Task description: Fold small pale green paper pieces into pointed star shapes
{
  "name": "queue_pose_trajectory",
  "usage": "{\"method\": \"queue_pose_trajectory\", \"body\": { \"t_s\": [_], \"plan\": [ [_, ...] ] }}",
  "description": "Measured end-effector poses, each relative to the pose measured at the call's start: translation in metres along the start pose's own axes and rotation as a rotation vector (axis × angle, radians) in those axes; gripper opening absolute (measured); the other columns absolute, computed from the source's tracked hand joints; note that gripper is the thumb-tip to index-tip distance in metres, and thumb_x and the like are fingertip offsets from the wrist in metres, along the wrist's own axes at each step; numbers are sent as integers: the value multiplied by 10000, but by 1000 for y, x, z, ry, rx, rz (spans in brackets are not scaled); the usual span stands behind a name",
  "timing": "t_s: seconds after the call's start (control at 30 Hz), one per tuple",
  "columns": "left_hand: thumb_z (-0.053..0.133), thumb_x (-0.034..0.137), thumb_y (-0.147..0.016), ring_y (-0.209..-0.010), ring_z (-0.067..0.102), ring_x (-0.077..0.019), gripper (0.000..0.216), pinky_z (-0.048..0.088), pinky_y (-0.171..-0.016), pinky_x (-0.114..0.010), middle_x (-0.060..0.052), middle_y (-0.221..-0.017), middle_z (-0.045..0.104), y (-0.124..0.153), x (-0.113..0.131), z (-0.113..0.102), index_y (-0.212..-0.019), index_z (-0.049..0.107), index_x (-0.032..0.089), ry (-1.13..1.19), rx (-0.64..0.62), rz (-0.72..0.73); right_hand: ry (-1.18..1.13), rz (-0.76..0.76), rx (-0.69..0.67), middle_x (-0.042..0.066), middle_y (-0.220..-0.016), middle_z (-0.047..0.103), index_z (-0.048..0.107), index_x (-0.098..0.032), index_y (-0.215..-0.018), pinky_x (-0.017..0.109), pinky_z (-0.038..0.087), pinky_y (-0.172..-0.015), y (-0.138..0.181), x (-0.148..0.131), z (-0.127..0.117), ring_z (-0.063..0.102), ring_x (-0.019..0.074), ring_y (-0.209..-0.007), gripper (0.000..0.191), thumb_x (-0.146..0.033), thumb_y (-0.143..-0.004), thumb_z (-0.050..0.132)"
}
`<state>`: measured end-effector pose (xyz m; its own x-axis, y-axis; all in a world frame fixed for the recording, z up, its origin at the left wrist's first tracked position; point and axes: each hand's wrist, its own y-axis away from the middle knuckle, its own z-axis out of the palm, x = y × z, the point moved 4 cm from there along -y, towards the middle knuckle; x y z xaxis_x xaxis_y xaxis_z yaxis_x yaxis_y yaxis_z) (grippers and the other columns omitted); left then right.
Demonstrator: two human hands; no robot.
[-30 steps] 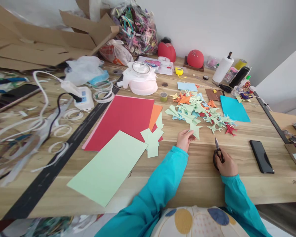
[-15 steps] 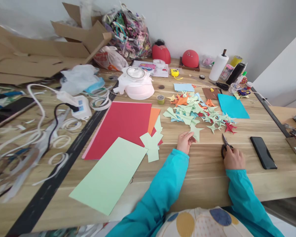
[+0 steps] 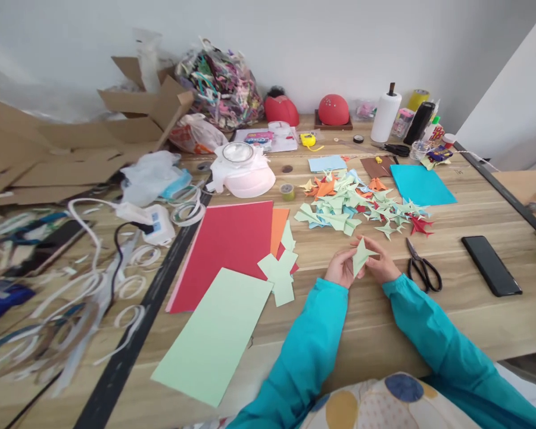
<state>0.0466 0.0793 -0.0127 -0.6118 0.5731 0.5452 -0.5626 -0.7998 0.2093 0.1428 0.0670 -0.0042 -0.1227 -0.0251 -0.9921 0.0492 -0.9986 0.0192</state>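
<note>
Between my two hands is a small folded piece of pale green paper [image 3: 361, 257] with pointed tips. My left hand [image 3: 339, 268] grips it from the left, fingers closed. From the right, my right hand [image 3: 381, 262] pinches its edge. Black-handled scissors [image 3: 422, 266] lie on the table just right of my right hand. Beyond my hands spreads a pile of folded paper pieces [image 3: 346, 199], mostly pale green, with orange, red and blue among them. Cross-shaped green cutouts [image 3: 280, 277] rest to the left, beside a large pale green sheet [image 3: 214, 333] and red sheets [image 3: 236, 244].
A phone [image 3: 491, 265] lies at the right, a turquoise sheet [image 3: 423, 185] behind it. Left of a black strip [image 3: 129, 339] are white cords, a power strip [image 3: 158, 225] and a cardboard box [image 3: 129, 134]. A paper roll [image 3: 386, 117] stands at the back.
My right hand has let go of the scissors, leaving them on the table, and moved left to the green paper. My left hand has drawn the paper slightly nearer to me.
</note>
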Motion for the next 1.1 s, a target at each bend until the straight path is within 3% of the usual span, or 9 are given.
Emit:
{"method": "queue_pose_trajectory", "body": {
  "t_s": [0.17,0.23,0.3,0.37,0.47,0.57,0.63,0.77,1.1],
  "plan": [
    [602,383,-650,-354,481,-121,282,334,-361,-239,-34,-449,543,0,-11,-4,-699,612,105,-156,-29,-115,-359,103,-69,15,-663,638,600,-162,-760,243,477,-478,-5,10,12,570,112,-495,296,-362,-576,717],
    [604,449,-640,-403,522,-135,345,389,-407,-256,-60,-489,578,1,-15,-5,-682,614,107,-234,-34,-194,-411,170,-73,-60,-403,507,581,-164,-754,218,408,-341,-4,14,10,461,95,-311,236,-359,-650,664],
    [591,489,-647,-438,542,-145,391,421,-446,-273,-81,-514,593,2,-15,-8,-638,610,98,-315,-19,-227,-456,196,-29,-89,-321,422,560,-169,-734,201,330,-264,-5,15,5,373,88,-233,214,-374,-701,612],
    [608,460,-652,-429,526,-126,367,417,-446,-259,-64,-501,577,1,-8,-15,-598,594,98,-402,74,-122,-467,174,82,-51,-424,529,555,-166,-713,201,369,-306,-8,15,-5,457,91,-312,210,-347,-666,651],
    [663,351,-636,-472,518,-89,237,428,-489,-220,-5,-532,561,1,10,-27,-677,587,131,-507,251,198,-448,170,231,-52,-452,548,563,-152,-642,167,368,-327,-15,17,-20,460,61,-343,221,-275,-571,732],
    [706,277,-600,-733,592,-134,482,483,-625,-250,-26,-848,609,1,20,-28,-1047,534,227,-546,189,396,-423,216,200,-48,-411,531,573,-146,-603,170,354,-306,-18,20,-24,446,64,-318,216,-264,-548,746],
    [705,251,-607,-907,573,-180,566,489,-711,-283,-59,-1007,578,2,21,-24,-1135,500,255,-622,96,467,-397,247,146,-41,-415,540,588,-141,-592,163,329,-285,-19,21,-23,436,59,-302,209,-256,-533,752],
    [645,222,-675,-948,552,-195,214,461,-812,-315,-76,-991,584,5,19,-15,-886,668,198,-950,41,550,-343,285,54,-41,-409,536,592,-139,-560,161,309,-278,-19,22,-19,419,51,-291,209,-236,-501,767],
    [653,217,-659,-806,595,-169,180,495,-728,-295,-70,-865,632,6,18,-21,-830,683,174,-957,193,548,-409,229,38,-14,-513,594,622,-139,-623,178,345,-319,-21,15,-14,476,73,-388,213,-281,-536,755]
  ]
}}
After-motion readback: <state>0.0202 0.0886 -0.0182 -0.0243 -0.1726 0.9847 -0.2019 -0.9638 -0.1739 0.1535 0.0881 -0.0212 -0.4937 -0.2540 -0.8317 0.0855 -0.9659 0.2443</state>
